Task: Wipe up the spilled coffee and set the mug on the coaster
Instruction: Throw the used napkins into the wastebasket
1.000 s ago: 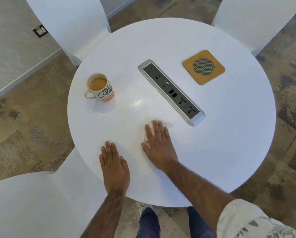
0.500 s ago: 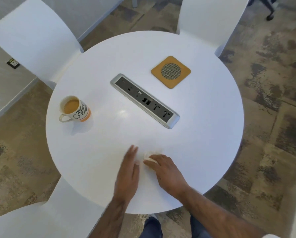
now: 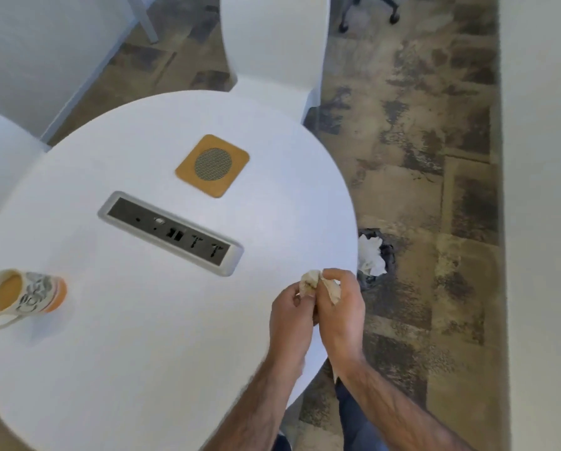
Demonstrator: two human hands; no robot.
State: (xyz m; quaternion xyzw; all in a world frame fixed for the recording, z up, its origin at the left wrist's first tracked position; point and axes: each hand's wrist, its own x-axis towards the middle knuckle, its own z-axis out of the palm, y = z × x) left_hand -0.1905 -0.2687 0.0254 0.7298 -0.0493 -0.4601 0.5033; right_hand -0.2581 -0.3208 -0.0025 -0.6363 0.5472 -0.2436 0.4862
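Both hands, left hand (image 3: 289, 315) and right hand (image 3: 339, 309), grip a stained tissue (image 3: 310, 281) over the worktop (image 3: 142, 353)'s right edge; mug (image 3: 22, 296) sits far left.

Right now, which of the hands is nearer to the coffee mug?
The left hand, though neither is close. Both hands crumple a stained tissue near the table's right edge, while the mug stands far off at the left edge. The right hand is farther still.

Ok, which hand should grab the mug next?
Probably left: the mug sits at the table's left edge, nearer the left hand. Both hands hold the tissue; the right hand can keep it.
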